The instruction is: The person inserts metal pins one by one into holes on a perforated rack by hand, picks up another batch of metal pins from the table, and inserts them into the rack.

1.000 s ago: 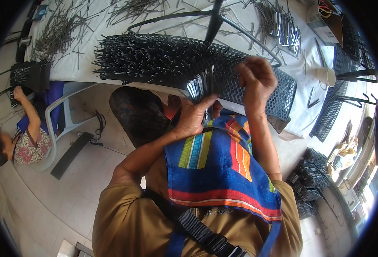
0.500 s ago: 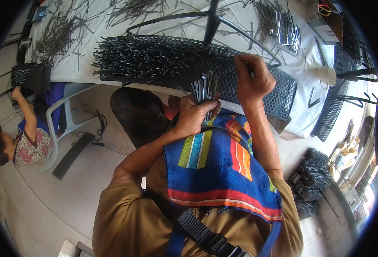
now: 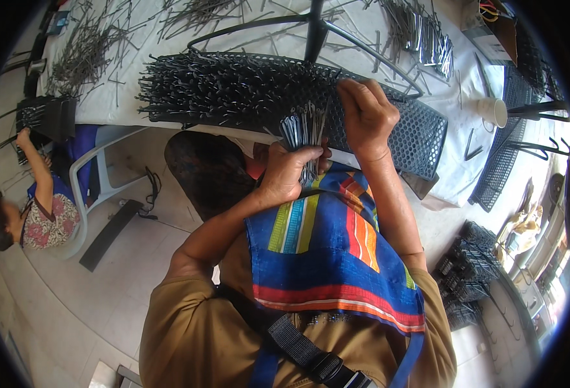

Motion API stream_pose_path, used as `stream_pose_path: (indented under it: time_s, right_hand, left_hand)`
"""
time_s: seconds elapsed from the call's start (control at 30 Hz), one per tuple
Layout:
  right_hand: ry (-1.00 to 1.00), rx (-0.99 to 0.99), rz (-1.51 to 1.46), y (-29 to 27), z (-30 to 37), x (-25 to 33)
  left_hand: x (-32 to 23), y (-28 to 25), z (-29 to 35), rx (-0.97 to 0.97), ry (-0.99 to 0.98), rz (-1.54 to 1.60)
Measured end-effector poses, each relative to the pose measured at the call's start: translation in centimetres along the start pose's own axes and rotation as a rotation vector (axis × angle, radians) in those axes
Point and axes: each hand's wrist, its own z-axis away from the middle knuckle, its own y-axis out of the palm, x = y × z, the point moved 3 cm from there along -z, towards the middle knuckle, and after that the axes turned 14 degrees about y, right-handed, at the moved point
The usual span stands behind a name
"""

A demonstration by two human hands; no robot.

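Note:
A bundle of thin dark metal rods (image 3: pixel 303 129) with flattened ends is gripped in my left hand (image 3: pixel 285 169), just below the near edge of a perforated black rack (image 3: pixel 421 129). Many similar rods (image 3: pixel 220 87) stand packed in the holes over the rack's left and middle part. The right part of the rack shows bare holes. Above it, beside the edge of the packed rods, is my right hand (image 3: pixel 369 119), its fingers pinched together. Whatever those fingertips hold, if anything, is too small to make out.
Loose rods (image 3: pixel 91 58) lie scattered on the white-covered table (image 3: pixel 114 110), with a bundle (image 3: pixel 427 42) at the back right. A black metal frame (image 3: pixel 316 32) rises behind the rack. A white cup (image 3: pixel 492 112) stands right. At far left a person (image 3: pixel 46 207) works seated.
My right hand has shifted left and slightly up over the rack, toward the packed rods. The rod bundle in my left hand has moved slightly left and fanned a little.

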Motion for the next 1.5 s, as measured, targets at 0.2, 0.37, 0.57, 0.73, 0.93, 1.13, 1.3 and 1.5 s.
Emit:
stream_pose_path:
  time_s: [0.2, 0.37, 0.57, 0.73, 0.93, 1.13, 1.3, 1.5]
  right_hand:
    - [0.05, 0.076, 0.209, 0.5, -1.3, 0.7]
    - [0.054, 0.099, 0.158, -0.3, -0.4, 0.3]
    - [0.778, 0.449, -0.527, -0.5, 1.7, -1.1]
    - [0.939, 0.398, -0.732, -1.1, 2.0, -2.6]
    - [0.685, -0.011, -0.753, -2.8, 0.7, -2.2]
    - [0.271, -0.139, -0.203, -2.2, 0.7, -1.6]
    - [0.092, -0.027, -0.043, -1.3, 0.2, -0.7]
    - [0.102, 0.103, 0.169, -0.7, -1.0, -0.2]
  left_hand:
    - [-0.4, 0.4, -0.3, -0.047, 0.012, -0.026]
    - [-0.3, 0.5, -0.6, -0.032, -0.077, 0.069]
    - [-0.6, 0.9, -0.7, 0.054, -0.069, 0.043]
    - [-0.4, 0.9, -0.5, 0.058, -0.102, 0.057]
    - [-0.2, 0.4, -0.5, 0.055, -0.025, -0.058]
    - [-0.1, 1.3, -0.7, -0.004, -0.039, -0.02]
    - [0.0, 0.8, -1.0, 0.042, -0.01, -0.05]
    - [-0.3, 1.6, -1.4, -0.009, 0.017, -0.003]
